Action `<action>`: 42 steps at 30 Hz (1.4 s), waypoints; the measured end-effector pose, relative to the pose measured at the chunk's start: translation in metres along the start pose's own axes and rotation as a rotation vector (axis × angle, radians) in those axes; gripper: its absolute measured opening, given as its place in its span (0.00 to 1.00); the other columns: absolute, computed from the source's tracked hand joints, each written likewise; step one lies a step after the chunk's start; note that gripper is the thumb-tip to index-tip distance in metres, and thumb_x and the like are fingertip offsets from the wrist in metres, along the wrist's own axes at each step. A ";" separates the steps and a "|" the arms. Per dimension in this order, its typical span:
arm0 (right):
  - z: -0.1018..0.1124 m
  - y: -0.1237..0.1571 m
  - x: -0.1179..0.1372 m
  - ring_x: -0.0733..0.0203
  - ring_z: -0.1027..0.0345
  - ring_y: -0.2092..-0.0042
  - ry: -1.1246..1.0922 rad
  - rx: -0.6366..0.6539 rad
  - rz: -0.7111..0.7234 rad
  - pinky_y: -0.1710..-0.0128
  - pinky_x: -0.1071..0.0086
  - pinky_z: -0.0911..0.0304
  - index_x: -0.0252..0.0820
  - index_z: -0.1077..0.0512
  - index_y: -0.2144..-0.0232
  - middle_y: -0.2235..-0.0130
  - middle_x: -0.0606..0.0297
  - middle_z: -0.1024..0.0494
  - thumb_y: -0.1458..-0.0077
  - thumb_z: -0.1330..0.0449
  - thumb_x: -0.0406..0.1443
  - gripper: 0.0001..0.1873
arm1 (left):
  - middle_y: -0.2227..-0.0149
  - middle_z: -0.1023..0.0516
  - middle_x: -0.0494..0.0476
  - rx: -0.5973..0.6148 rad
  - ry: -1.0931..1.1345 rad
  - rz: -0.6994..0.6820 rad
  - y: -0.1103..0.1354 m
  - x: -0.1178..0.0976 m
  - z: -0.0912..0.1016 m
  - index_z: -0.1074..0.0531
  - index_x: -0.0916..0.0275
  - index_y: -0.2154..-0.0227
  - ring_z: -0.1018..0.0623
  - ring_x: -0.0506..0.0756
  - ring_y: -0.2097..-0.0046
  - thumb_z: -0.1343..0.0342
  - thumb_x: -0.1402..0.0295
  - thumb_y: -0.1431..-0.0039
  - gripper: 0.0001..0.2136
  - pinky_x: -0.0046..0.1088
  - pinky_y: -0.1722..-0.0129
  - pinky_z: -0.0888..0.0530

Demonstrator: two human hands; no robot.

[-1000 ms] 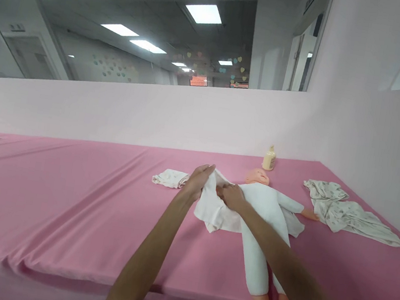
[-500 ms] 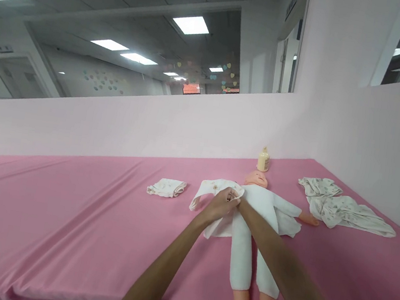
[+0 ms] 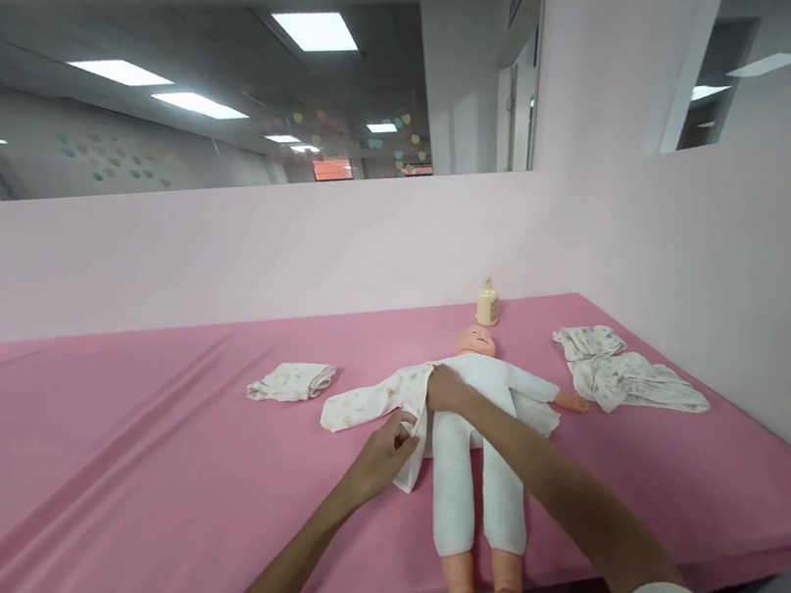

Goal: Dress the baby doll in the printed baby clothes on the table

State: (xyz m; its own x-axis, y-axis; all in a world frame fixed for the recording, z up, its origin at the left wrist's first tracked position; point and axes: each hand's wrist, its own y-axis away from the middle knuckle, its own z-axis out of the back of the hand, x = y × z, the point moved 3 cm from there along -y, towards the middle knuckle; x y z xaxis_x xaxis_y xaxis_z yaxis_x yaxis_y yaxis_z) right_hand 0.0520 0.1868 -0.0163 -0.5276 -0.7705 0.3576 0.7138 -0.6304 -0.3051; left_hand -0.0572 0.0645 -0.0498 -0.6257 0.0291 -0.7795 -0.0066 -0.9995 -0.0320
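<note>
A baby doll (image 3: pixel 462 455) with a white cloth body lies on its back, its feet past the table's front edge. On its left side in view, a small patterned baby shirt (image 3: pixel 381 395) covers one arm, its sleeve stretched out to the left. My left hand (image 3: pixel 383 453) pinches the shirt's lower edge. My right hand (image 3: pixel 445 389) is at the shirt's upper opening beside the doll's chest, with its fingers hidden in the cloth. The doll's other arm lies bare of patterned cloth, and part of a pale garment shows beneath it.
A folded patterned cloth (image 3: pixel 292 381) lies left of the doll. Behind the doll's head stands a cream pump bottle (image 3: pixel 487 304). Crumpled patterned clothes (image 3: pixel 626 373) lie at the right. A pink sheet (image 3: pixel 143 437) covers the table, which meets walls at the back and right.
My hands have moved apart: the left went down along the shirt, the right up to its opening. The sleeve now lies stretched out to the left. The camera view has turned right.
</note>
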 end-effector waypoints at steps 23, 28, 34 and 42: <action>0.067 0.187 -0.195 0.59 0.32 0.56 -0.126 -0.229 -0.743 0.63 0.72 0.39 0.39 0.38 0.43 0.50 0.55 0.31 0.49 0.45 0.34 0.29 | 0.54 0.24 0.65 0.306 -0.955 -0.513 -0.191 -0.130 -0.148 0.32 0.63 0.55 0.24 0.65 0.52 0.40 0.68 0.49 0.17 0.38 0.55 0.31; 0.060 0.190 -0.199 0.61 0.32 0.62 -0.248 -0.254 -0.822 0.67 0.72 0.40 0.36 0.39 0.44 0.54 0.56 0.27 0.45 0.50 0.36 0.26 | 0.57 0.24 0.58 0.226 -0.782 -0.463 -0.195 -0.129 -0.109 0.36 0.61 0.59 0.24 0.59 0.60 0.49 0.65 0.43 0.10 0.30 0.67 0.33; 0.035 0.175 -0.184 0.59 0.35 0.62 -0.160 -0.069 -0.674 0.66 0.72 0.47 0.40 0.29 0.72 0.68 0.63 0.28 0.55 0.39 0.33 0.04 | 0.62 0.25 0.54 0.204 -0.586 -0.423 -0.192 -0.130 -0.089 0.37 0.60 0.66 0.26 0.57 0.63 0.46 0.65 0.48 0.08 0.29 0.69 0.36; 0.039 0.171 -0.170 0.66 0.42 0.72 -0.096 0.048 -0.605 0.73 0.72 0.54 0.41 0.40 0.80 0.75 0.69 0.33 0.54 0.42 0.32 0.09 | 0.63 0.25 0.54 0.211 -0.580 -0.436 -0.190 -0.129 -0.093 0.36 0.60 0.66 0.27 0.56 0.64 0.46 0.67 0.49 0.08 0.29 0.69 0.37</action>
State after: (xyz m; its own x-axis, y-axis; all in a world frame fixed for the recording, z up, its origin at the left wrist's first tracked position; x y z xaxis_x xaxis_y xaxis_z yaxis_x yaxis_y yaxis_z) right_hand 0.2817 0.2137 -0.0947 -0.8036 -0.2640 0.5334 0.3215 -0.9468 0.0158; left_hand 0.0971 0.2525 -0.0018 -0.8422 0.4680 -0.2676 -0.4601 -0.8827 -0.0959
